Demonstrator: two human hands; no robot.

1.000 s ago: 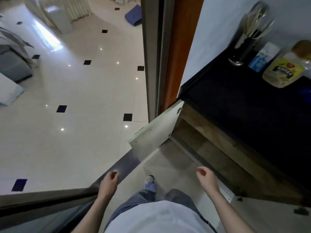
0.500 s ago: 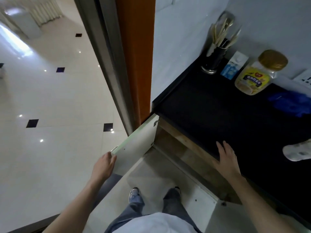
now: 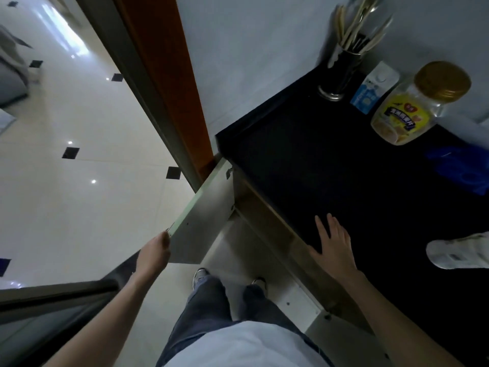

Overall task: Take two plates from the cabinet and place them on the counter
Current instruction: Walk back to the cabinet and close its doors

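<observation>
I look down at a black counter (image 3: 304, 160) with a base cabinet under it. The pale cabinet door (image 3: 203, 215) on the left stands swung out toward me. My left hand (image 3: 154, 252) grips the door's outer edge near its handle. My right hand (image 3: 334, 245) lies flat, fingers spread, on the counter's front edge. The cabinet's inside is hidden below the counter, and no plates are in view.
At the counter's back stand a utensil holder (image 3: 344, 62), a small blue-and-white carton (image 3: 370, 91) and a gold-lidded jar (image 3: 412, 107). A blue cloth (image 3: 460, 168) and a white object (image 3: 460, 250) lie at right. An orange door frame (image 3: 164, 75) borders the tiled floor (image 3: 79, 181).
My left hand has risen from my side and taken hold of the cabinet door's edge. My right hand has come up and settled flat on the counter's front edge.
</observation>
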